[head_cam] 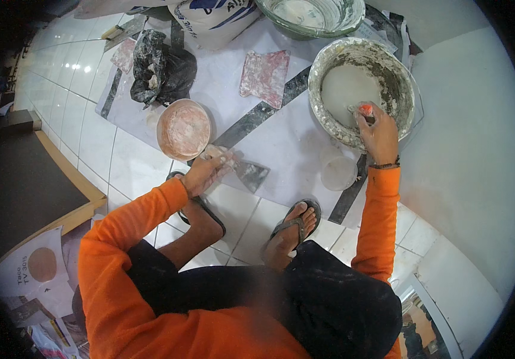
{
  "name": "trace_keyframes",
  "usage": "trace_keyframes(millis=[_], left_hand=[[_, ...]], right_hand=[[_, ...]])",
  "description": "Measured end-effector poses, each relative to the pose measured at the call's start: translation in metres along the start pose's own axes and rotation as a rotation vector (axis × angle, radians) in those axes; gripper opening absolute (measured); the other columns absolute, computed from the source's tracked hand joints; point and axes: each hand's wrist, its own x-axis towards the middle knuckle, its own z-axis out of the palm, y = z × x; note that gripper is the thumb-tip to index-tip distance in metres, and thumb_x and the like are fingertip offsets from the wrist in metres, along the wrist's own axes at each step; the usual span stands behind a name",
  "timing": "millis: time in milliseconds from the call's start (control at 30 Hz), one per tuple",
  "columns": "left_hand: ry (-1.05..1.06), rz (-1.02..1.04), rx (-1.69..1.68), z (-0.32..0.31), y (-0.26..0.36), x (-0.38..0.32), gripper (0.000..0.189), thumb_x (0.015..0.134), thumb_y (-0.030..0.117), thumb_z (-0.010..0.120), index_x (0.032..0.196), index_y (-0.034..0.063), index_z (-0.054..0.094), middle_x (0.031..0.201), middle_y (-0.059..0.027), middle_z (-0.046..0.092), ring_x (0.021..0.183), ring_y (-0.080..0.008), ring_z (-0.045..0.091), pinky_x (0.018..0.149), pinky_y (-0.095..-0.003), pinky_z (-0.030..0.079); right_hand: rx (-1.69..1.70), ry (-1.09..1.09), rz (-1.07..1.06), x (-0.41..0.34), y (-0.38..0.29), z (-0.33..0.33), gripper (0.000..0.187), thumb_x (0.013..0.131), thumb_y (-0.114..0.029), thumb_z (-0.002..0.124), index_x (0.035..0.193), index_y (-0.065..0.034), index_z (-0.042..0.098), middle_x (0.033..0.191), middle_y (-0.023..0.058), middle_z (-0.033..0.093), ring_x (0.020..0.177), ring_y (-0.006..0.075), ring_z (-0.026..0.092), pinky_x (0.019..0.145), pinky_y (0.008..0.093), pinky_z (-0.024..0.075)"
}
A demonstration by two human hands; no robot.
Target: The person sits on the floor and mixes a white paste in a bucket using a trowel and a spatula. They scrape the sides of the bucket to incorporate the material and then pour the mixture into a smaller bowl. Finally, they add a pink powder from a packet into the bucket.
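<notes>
My left hand (207,172) grips a putty knife (252,174) by its smeared handle, its wide metal blade pointing right over the floor sheet. Just above that hand stands a round bowl (184,127) with pinkish-white residue inside. My right hand (377,132) is over the near side of a crusted bucket (318,96) of cloudy whitish liquid, its fingers closed on a small tool with an orange part (365,109); the tool's lower end is hard to make out. Below and left of the bucket is a translucent plastic cup (339,172).
A pink smeared plate (265,77), a black plastic bag (161,72), a green basin (311,33) and a white printed sack (214,20) lie beyond my hands on the white sheet (279,143). A wall (463,134) rises at right; a wood-edged dark panel (78,206) is at left.
</notes>
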Motion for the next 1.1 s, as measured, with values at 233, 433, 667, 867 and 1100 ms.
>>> trace_keyframes(millis=[233, 433, 667, 867, 1100], left_hand=[[-0.006, -0.072, -0.1, -0.034, -0.039, 0.001, 0.035, 0.104, 0.02, 0.055, 0.131, -0.0018, 0.052, 0.133, -0.0175, 0.058, 0.113, -0.0253, 0.063, 0.099, -0.0336, 0.054], [0.553, -0.033, 0.305, -0.118, -0.013, -0.036, 0.05, 0.098, 0.008, 0.059, 0.142, 0.0019, 0.036, 0.132, -0.0209, 0.057, 0.117, -0.0353, 0.063, 0.087, -0.0423, 0.061], [0.533, 0.128, 0.075, -0.133, 0.027, -0.002, 0.043, 0.094, 0.027, 0.063, 0.125, 0.0042, 0.045, 0.122, -0.0159, 0.061, 0.107, -0.0304, 0.066, 0.084, -0.0419, 0.06], [0.359, 0.214, 0.217, -0.13, 0.079, -0.048, 0.049, 0.099, 0.041, 0.052, 0.134, 0.0063, 0.046, 0.127, -0.0116, 0.061, 0.116, -0.0259, 0.062, 0.098, -0.0453, 0.052], [0.172, 0.567, 0.198, 0.006, 0.147, -0.075, 0.07, 0.102, 0.051, 0.047, 0.152, 0.0043, 0.033, 0.145, -0.0135, 0.049, 0.134, -0.027, 0.049, 0.112, -0.0442, 0.041]], right_hand=[[0.031, 0.068, 0.02, -0.002, -0.002, 0.004, 0.029, 0.083, -0.024, 0.071, 0.107, -0.0087, 0.071, 0.094, 0.0237, 0.07, 0.09, 0.0433, 0.066, 0.079, 0.0483, 0.0522], [-0.094, 0.001, 0.053, 0.01, 0.005, 0.004, 0.027, 0.082, -0.023, 0.07, 0.107, -0.0126, 0.072, 0.106, 0.0224, 0.069, 0.095, 0.042, 0.066, 0.079, 0.0492, 0.0522], [0.066, -0.112, -0.01, 0.022, 0.028, 0.001, 0.027, 0.083, -0.022, 0.069, 0.108, -0.0124, 0.072, 0.109, 0.0212, 0.069, 0.097, 0.0409, 0.066, 0.081, 0.0491, 0.0525], [0.138, 0.137, -0.113, 0.028, 0.029, 0.004, 0.025, 0.083, -0.02, 0.071, 0.104, -0.0065, 0.072, 0.096, 0.0212, 0.071, 0.091, 0.0415, 0.067, 0.081, 0.048, 0.0524], [0.088, 0.008, -0.06, 0.051, 0.027, 0.018, 0.027, 0.086, -0.027, 0.069, 0.094, -0.0013, 0.072, 0.09, 0.0258, 0.069, 0.088, 0.0455, 0.066, 0.08, 0.0506, 0.0523]])
